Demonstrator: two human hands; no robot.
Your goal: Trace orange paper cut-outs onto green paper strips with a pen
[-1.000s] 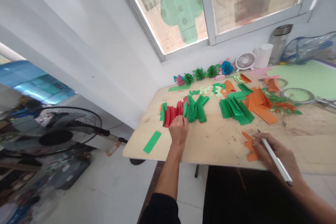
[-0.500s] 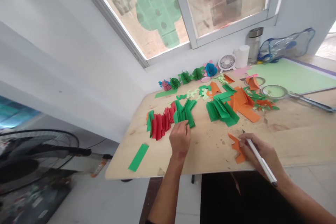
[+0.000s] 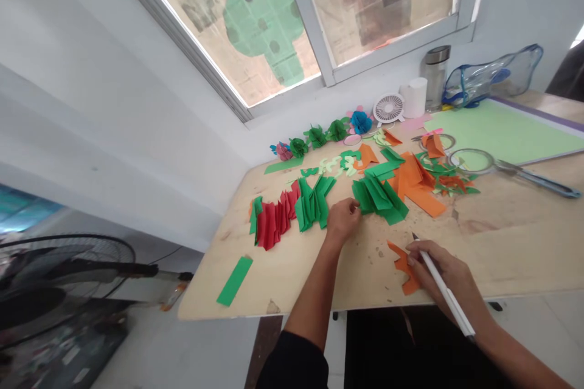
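Observation:
My right hand [image 3: 444, 270] is closed on a white pen [image 3: 440, 279], its dark tip pointing up and left. Under those fingers, an orange paper cutout [image 3: 404, 267] with notched edges lies near the table's front edge. My left hand [image 3: 344, 219] has curled fingers at the left edge of a green folded-paper stack [image 3: 378, 194]; whatever is between the fingertips is hidden. Left of that hand stands another green pleated stack [image 3: 312, 206], beside red pleated papers [image 3: 276, 219]. Orange folded sheets [image 3: 413, 179] lie behind the right-hand green stack.
A green strip [image 3: 235, 281] lies front left. Scissors [image 3: 524, 176] rest among scraps on the right, near a light green board [image 3: 506, 134]. Along the wall stand paper flowers [image 3: 317, 135], a small fan [image 3: 389, 108], a white cylinder [image 3: 415, 97], a bottle [image 3: 437, 76] and a clear pouch [image 3: 495, 79].
My left hand has moved right, from the left green stack to the edge of the right one. My right hand still holds the pen over the orange cutout. The view has shifted slightly.

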